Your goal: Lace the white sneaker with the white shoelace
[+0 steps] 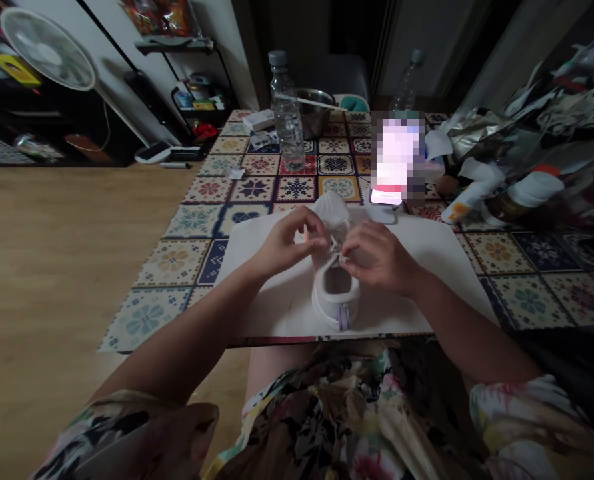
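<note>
A small white shoe (pixel 335 293) stands on a white sheet (pixel 427 267) on the patterned table, its heel toward me and its toe pointing away. My left hand (pixel 287 243) is closed in a pinch on the shoe's lace at the left side of the tongue. My right hand (pixel 379 257) is closed on the lace at the right side. The two hands nearly meet over the laces (pixel 335 250). The fingertips hide most of the lacing.
A clear plastic bottle (pixel 287 113) stands at the table's back, with a metal bowl (pixel 314 107) behind it. A lit phone (pixel 389 193) leans beyond the shoe. Bottles and crumpled wrappers (pixel 517 173) crowd the right side. A fan (pixel 47 47) stands on the floor, left.
</note>
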`<state>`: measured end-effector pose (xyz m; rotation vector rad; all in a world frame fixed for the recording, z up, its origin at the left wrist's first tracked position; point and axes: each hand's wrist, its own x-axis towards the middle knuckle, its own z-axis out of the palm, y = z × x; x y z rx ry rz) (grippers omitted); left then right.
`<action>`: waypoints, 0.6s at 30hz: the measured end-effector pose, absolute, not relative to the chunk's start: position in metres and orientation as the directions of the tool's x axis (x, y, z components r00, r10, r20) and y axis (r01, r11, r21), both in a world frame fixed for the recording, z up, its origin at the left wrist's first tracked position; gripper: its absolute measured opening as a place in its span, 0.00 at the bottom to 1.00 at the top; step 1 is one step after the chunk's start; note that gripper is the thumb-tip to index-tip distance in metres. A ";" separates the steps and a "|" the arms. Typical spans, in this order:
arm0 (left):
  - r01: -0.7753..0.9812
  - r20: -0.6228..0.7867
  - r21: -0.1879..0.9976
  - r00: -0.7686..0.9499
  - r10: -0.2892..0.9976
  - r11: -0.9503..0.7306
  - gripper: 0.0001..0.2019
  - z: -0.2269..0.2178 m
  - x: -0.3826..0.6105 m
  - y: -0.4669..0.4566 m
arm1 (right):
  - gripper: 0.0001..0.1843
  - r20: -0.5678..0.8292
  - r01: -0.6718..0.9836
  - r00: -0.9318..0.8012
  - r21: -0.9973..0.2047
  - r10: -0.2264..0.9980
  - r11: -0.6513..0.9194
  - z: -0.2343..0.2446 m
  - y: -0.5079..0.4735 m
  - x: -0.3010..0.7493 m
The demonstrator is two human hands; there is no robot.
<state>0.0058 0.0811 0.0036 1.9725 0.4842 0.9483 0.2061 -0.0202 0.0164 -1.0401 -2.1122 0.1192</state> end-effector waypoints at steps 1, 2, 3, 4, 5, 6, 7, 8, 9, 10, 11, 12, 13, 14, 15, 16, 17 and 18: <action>-0.038 0.416 0.834 0.699 0.582 -0.551 0.15 0.006 0.005 0.079 | 0.04 0.594 0.644 -0.370 -0.389 0.714 0.659 0.016 -0.020 0.206; -0.044 0.384 0.836 0.759 0.526 -0.547 0.15 0.008 0.004 0.077 | 0.05 0.594 0.641 -0.370 -0.394 0.714 0.659 0.016 -0.020 0.206; -0.042 0.348 0.842 0.804 0.482 -0.538 0.15 0.010 0.004 0.074 | 0.06 0.593 0.635 -0.371 -0.400 0.715 0.661 0.017 -0.020 0.206; -0.035 0.318 0.847 0.833 0.452 -0.530 0.15 0.012 0.004 0.073 | 0.07 0.585 0.634 -0.371 -0.407 0.721 0.657 0.018 -0.021 0.206; -0.028 0.300 0.849 0.848 0.437 -0.528 0.15 0.013 0.004 0.071 | 0.07 0.571 0.640 -0.370 -0.415 0.733 0.646 0.019 -0.021 0.206; -0.024 0.296 0.846 0.852 0.432 -0.533 0.14 0.014 0.004 0.070 | 0.07 0.550 0.653 -0.365 -0.424 0.751 0.628 0.020 -0.022 0.206; -0.023 0.303 0.839 0.850 0.432 -0.543 0.13 0.015 0.004 0.069 | 0.06 0.528 0.668 -0.356 -0.433 0.771 0.605 0.021 -0.023 0.206; -0.026 0.312 0.833 0.847 0.431 -0.553 0.12 0.015 0.004 0.069 | 0.05 0.504 0.683 -0.350 -0.440 0.790 0.583 0.022 -0.023 0.206; -0.027 0.317 0.829 0.846 0.430 -0.558 0.12 0.014 0.004 0.069 | 0.05 0.482 0.692 -0.351 -0.445 0.803 0.569 0.023 -0.023 0.206; -0.027 0.319 0.829 0.844 0.431 -0.559 0.11 0.014 0.004 0.069 | 0.05 0.463 0.695 -0.359 -0.447 0.810 0.564 0.023 -0.023 0.205; -0.025 0.317 0.831 0.843 0.435 -0.556 0.11 0.013 0.004 0.070 | 0.06 0.449 0.695 -0.372 -0.446 0.812 0.564 0.023 -0.023 0.205; -0.023 0.313 0.834 0.843 0.438 -0.552 0.11 0.012 0.004 0.070 | 0.08 0.440 0.693 -0.382 -0.445 0.813 0.567 0.022 -0.023 0.204; -0.021 0.309 0.836 0.843 0.441 -0.548 0.11 0.012 0.004 0.070 | 0.10 0.437 0.689 -0.386 -0.449 0.813 0.569 0.022 -0.023 0.204; -0.019 0.307 0.838 0.842 0.444 -0.545 0.11 0.011 0.004 0.070 | 0.11 0.441 0.677 -0.382 -0.465 0.812 0.570 0.023 -0.023 0.204; -0.018 0.306 0.839 0.841 0.446 -0.544 0.10 0.011 0.004 0.070 | 0.12 0.448 0.648 -0.375 -0.499 0.812 0.575 0.024 -0.023 0.204; -0.020 0.309 0.839 0.840 0.446 -0.543 0.10 0.011 0.004 0.069 | 0.12 0.452 0.594 -0.375 -0.553 0.810 0.584 0.026 -0.025 0.205; -0.023 0.311 0.841 0.838 0.448 -0.541 0.10 0.011 0.005 0.069 | 0.13 0.450 0.507 -0.392 -0.622 0.802 0.596 0.030 -0.026 0.206; -0.027 0.313 0.844 0.835 0.452 -0.536 0.09 0.011 0.005 0.068 | 0.14 0.442 0.381 -0.445 -0.694 0.779 0.611 0.034 -0.028 0.209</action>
